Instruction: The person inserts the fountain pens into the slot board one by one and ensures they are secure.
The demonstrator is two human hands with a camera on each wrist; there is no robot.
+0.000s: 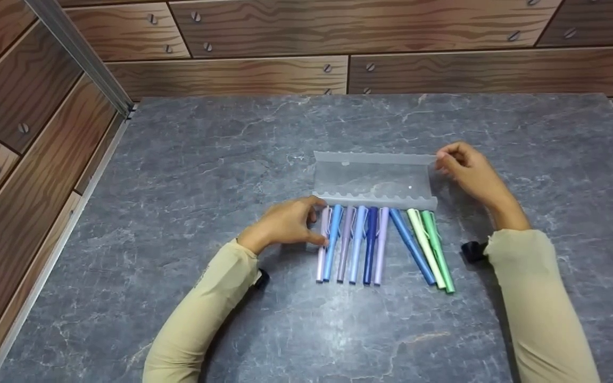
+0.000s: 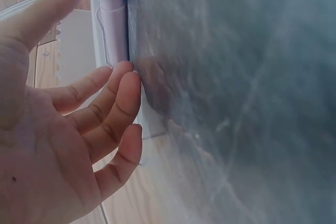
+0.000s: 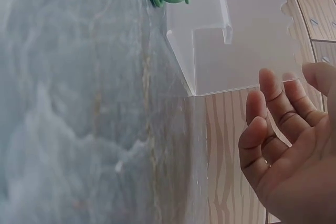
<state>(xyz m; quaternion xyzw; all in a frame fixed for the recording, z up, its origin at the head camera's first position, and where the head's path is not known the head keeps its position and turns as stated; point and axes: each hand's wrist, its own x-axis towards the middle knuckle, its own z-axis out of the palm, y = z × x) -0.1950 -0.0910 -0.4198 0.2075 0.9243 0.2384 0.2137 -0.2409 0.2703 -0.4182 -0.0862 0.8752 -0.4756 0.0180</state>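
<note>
A clear plastic pen case [image 1: 373, 181] lies opened out, with scalloped notches along its near strip. My right hand [image 1: 466, 170] pinches the far right corner of its lid, which stands raised in the right wrist view. Below the near strip lies a row of capped pens. My left hand [image 1: 290, 221] is at the row's left end, fingers loosely bent, thumb and fingertips beside the pale pink pen [image 1: 321, 266]. In the left wrist view that pen [image 2: 113, 24] runs between the thumb and the other fingertips. A green pen [image 1: 439, 255] ends the row on the right.
Between the end pens lie several blue and purple pens, such as a dark blue pen [image 1: 371, 250], and a pale green pen [image 1: 424, 247]. The three rightmost slant. A grey marbled table [image 1: 221, 138] carries everything, with wood-patterned panels [image 1: 264, 32] behind and at left.
</note>
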